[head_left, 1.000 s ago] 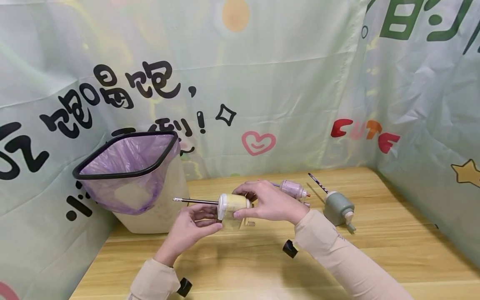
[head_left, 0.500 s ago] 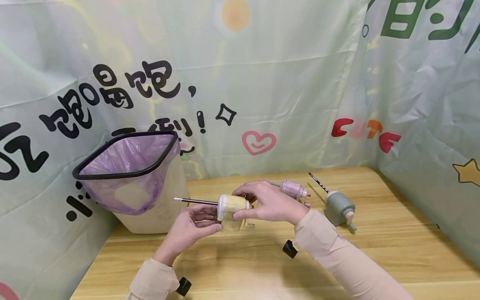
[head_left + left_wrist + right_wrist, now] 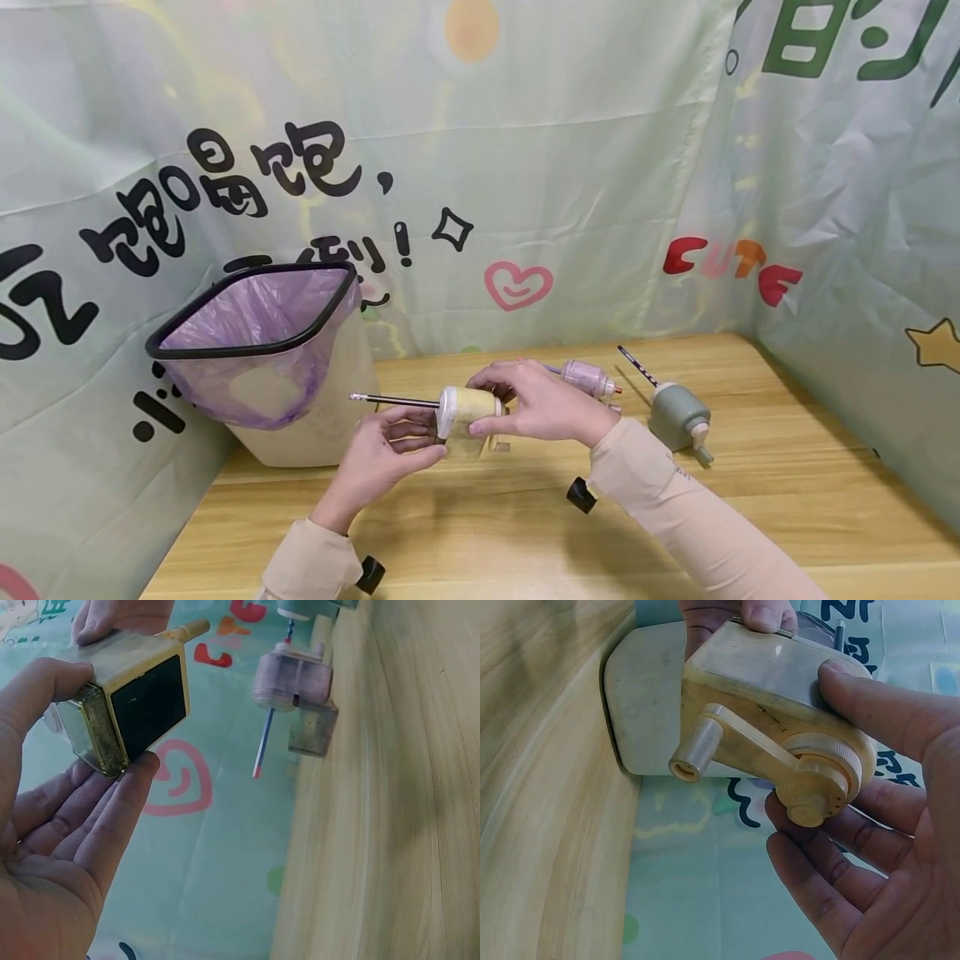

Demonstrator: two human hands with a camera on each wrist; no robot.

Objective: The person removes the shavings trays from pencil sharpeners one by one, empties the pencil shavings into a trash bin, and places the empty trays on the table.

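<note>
A yellow crank pencil sharpener is held up over the table between both hands, lying on its side. A dark pencil with an eraser end sticks out of its white front, pointing left. My left hand pinches the sharpener's lower front end, where a see-through shavings drawer shows in the left wrist view. My right hand grips the rear of the body, thumb on its near side. In the right wrist view, the crank handle hangs free of the fingers. The dark base pad faces the left wrist camera.
A bin with a purple liner stands at the table's left. Behind my right hand lies a purple sharpener with a pencil in it. Farther right is a grey-green sharpener, also with a pencil. Printed cloth encloses the wooden table.
</note>
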